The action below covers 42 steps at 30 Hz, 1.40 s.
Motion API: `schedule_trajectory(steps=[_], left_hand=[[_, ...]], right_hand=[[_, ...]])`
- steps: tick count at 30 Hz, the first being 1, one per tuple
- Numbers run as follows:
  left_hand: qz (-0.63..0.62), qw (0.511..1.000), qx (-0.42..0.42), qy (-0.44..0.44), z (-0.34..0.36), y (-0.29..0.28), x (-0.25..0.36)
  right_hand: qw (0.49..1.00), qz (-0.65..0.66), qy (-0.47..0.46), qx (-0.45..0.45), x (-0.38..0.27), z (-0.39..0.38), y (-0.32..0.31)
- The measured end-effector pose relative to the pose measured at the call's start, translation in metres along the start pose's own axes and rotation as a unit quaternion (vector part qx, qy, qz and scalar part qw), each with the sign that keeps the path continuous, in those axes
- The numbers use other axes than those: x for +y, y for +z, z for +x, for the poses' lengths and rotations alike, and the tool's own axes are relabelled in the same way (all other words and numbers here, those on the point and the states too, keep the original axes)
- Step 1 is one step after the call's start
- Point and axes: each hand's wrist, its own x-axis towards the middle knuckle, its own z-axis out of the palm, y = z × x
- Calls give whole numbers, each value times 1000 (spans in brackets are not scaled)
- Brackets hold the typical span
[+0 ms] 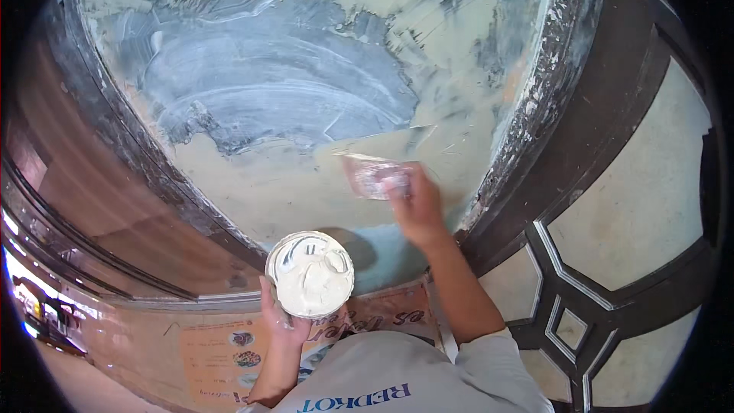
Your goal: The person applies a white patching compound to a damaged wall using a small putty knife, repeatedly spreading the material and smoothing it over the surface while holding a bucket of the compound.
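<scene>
My left hand point(284, 323) supports a round tub of cream-coloured putty point(315, 284) from below and the side. The tub's open top faces up, and putty is smeared around its rim. In my right hand point(419, 205) is a flat putty knife point(368, 177), gripped by its upper part and blurred by motion. Its blade is close to the lower part of a wall panel point(252, 191); whether it touches, I cannot tell. A cream layer covers much of the panel. In the middle, a bare grey-blue patch point(283, 80) shows curved pale streaks.
Dark, flaking frame strips point(539, 99) border the panel on both sides. A brown glossy surface point(115, 168) stands at the left. Dark woodwork with pale inset panes point(634, 191) rises at the right. A printed orange banner point(218, 359) lies below, near my body.
</scene>
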Motion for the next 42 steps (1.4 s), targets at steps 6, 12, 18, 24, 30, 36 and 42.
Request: schedule_trajectory(steps=[6,12,18,24,30,36,42], left_hand=[[37,999,8,16,5,8,-8],[14,1000,19,20,0,-8,-6],[-3,1000,4,17,-1,-1,-12],[37,999,22,21,3,9,-22],[34,999,25,7,1,9,-26],[46,998,20,42,-8,4,-18],[44,998,42,34,-9,-7,-12]], right_hand=[[994,-62,-64,62,12,9,13],[978,44,93,181,40,3,-49],[938,244,121,215,56,-7,-65],[1000,-10,-24,7,23,-19,-31],[993,-22,-73,-85,-21,-17,7],[994,-57,-64,-71,-34,-6,20],[998,-61,-11,19,4,-8,3]])
